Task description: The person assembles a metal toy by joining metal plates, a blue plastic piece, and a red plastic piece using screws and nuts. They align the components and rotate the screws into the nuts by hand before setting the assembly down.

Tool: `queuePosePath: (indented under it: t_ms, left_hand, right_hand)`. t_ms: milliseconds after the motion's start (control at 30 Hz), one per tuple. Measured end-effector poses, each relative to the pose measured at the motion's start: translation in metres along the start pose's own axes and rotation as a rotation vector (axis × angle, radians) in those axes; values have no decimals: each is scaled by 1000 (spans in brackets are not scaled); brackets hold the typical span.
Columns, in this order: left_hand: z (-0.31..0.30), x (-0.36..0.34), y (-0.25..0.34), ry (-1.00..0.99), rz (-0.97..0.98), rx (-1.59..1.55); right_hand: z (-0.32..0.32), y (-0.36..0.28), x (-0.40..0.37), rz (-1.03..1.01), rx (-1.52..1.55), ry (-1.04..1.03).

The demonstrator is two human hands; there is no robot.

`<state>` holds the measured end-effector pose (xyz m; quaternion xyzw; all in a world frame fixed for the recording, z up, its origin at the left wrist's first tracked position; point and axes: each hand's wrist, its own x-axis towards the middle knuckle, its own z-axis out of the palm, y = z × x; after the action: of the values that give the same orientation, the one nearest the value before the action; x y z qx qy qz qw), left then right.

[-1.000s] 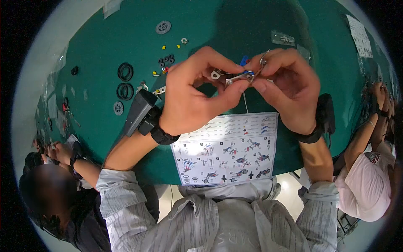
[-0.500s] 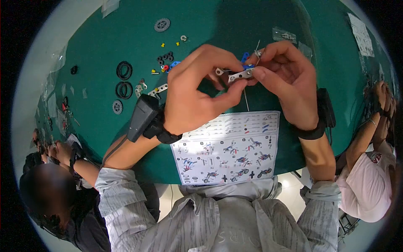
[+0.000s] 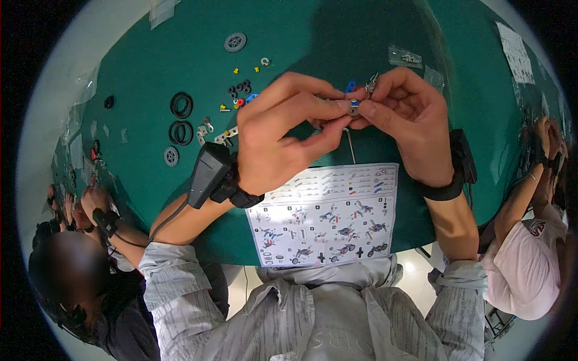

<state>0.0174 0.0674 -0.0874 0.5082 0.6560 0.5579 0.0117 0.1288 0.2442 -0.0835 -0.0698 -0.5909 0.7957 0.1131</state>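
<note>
far left edge of the green surface, a neighbour's hands are over their own little pile, with a black strap on one wrist. moving in a bit, there are two black rubber rings lying one above the other. a small grey gear sits just below them and a bigger grey wheel is well up toward the far side. next comes a scatter of tiny yellow, black and red bits, plus a couple of grey holed strips.

then the left hand, with a black box strapped at the wrist and a cable running down the forearm. thumb and first fingers are curled in, pinching one end of a small grey piece with a blue bit on it. it's held up off the surface, right between both hands, beyond the top edge of the instruction sheet. a thin metal rod shows just below it. can't tell if it's lying on the surface or hanging from the piece.

the right hand comes in from the other side, thumb and forefinger closed on the same piece, and the fingertips of both hands are nearly touching. there's a black band on that wrist too. past it there's a clear bag of parts further back and a printed paper at the far right edge. another person in a pink shirt has their hands up at the rim.
</note>
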Motion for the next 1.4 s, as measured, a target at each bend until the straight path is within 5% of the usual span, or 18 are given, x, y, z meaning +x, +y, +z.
queuePosePath:
  t_ms: [433, 933, 1400]
  left_hand:
    - [0, -3, -8, -46, 18, 36]
    - [4, -5, -8, -91, -507, -682]
    - [4, -7, -20, -137, -419, -646]
  right_hand:
    - [1, 2, -1, 18, 1, 23]
    - [-8, -6, 4, 115, 66, 113]
    - [-21, 3, 4, 101, 42, 38]
